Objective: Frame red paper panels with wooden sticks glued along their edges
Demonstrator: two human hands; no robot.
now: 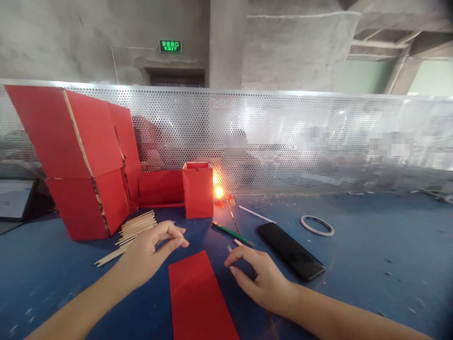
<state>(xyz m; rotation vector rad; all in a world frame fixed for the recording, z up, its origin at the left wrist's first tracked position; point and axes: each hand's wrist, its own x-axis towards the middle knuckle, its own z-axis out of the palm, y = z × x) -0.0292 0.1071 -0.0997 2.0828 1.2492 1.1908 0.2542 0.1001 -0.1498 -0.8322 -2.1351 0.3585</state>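
Note:
My left hand (pixel 152 255) hovers left of a flat red card (pixel 198 297), thumb and fingertips drawn together in a pinch. Whatever those fingertips may hold is too small to see. My right hand (pixel 262 278) is on the card's other side, index finger and thumb curled in close to each other. Just beyond its knuckles a short pale stick end and a small clear bit show, and I cannot tell whether the hand holds them. Behind my left wrist lies a bundle of thin wooden sticks (pixel 138 226). A green-handled craft knife (pixel 231 233) rests ahead of my right hand.
An open-topped red box (pixel 198 193) stands beside a glowing flame (pixel 219 192). Tall red panels (pixel 88 160) rise at left, near a red roll (pixel 161 186). A black phone (pixel 290 250) and a tape ring (pixel 317 225) lie right. A perforated metal screen (pixel 276 141) borders the blue table.

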